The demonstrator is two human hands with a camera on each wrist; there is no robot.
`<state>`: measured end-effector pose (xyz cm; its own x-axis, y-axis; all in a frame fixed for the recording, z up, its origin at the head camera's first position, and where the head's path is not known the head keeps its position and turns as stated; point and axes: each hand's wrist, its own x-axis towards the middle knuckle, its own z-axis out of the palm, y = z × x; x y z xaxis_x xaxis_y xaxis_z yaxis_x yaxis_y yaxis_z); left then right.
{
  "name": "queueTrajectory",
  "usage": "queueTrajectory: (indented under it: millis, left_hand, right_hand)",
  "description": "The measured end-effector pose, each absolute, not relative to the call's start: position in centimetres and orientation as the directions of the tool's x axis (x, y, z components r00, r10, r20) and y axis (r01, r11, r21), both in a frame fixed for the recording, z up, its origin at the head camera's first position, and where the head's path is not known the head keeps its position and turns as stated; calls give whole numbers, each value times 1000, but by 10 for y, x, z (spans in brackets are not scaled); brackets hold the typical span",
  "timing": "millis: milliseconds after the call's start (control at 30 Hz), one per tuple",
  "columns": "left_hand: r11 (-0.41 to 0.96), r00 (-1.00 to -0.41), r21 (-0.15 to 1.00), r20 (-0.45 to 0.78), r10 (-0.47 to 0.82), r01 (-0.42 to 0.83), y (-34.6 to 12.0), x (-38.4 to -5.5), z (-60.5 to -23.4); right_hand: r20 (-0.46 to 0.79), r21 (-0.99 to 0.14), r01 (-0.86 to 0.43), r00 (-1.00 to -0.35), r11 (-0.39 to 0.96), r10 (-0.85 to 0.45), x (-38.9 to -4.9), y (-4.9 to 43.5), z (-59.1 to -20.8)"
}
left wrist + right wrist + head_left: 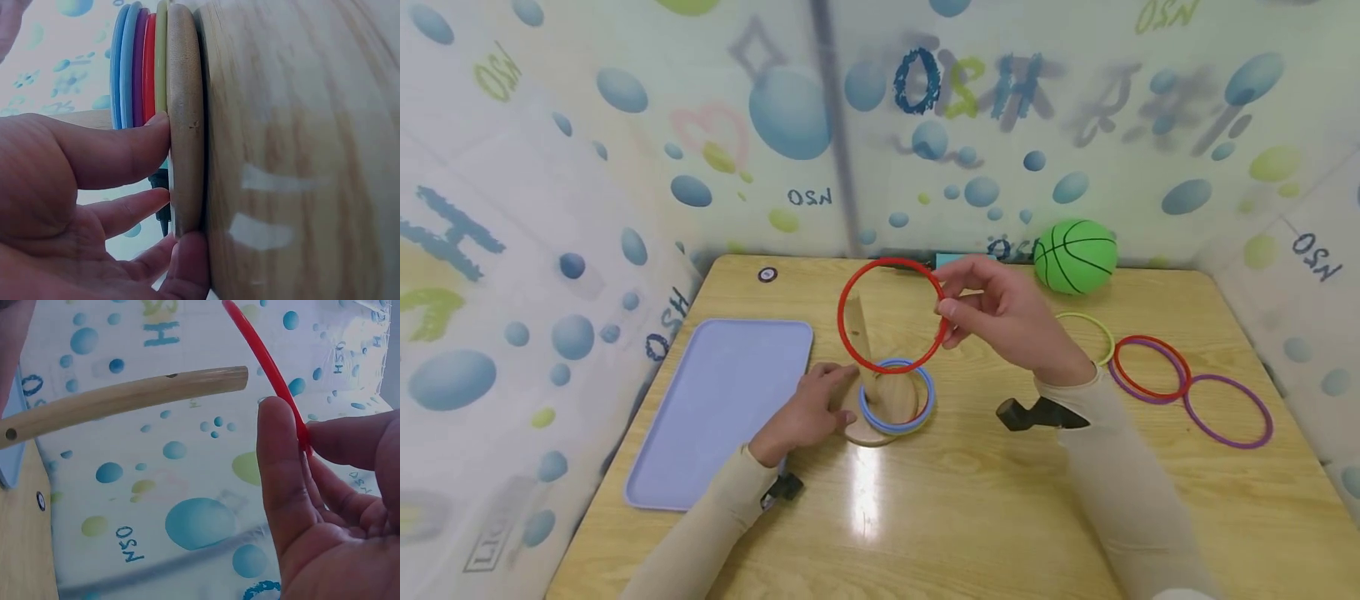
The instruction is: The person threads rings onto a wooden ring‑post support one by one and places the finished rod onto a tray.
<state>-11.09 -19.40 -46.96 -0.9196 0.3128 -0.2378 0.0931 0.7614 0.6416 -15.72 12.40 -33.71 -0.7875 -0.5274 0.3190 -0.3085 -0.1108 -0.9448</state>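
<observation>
My right hand pinches a red ring by its right side, between thumb and fingertips, and holds it up off the table. In the head view this ring overlaps the upright wooden post. The right wrist view has the post's tip just left of the red ring. My left hand rests at the left side of the round wooden base, thumb and fingers spread against it. Around the post, blue rings lie on top of a purple, a red and a yellow-green one.
A lilac tray lies to the left. On the right are a yellow-green ring, another red ring overlapping a purple one, and a further purple ring. A green ball and a small round disc sit along the back.
</observation>
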Motion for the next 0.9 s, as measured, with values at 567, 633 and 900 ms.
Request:
queueTrajectory:
  millis: [567, 633, 900]
  left_hand:
    - [770, -921, 629, -230, 315, 106, -194, -112, -467]
    - [769, -920, 629, -224, 321, 115, -194, -112, -467]
    - [761, -922, 634, -201, 330, 134, -194, -111, -467]
  right_hand:
    - [-43, -997, 70, -832, -28, -553, -186, 102, -391]
    - [-69, -996, 89, -830, -8, -554, -187, 102, -399]
    - [-154, -988, 131, -816, 81, -557, -183, 107, -434]
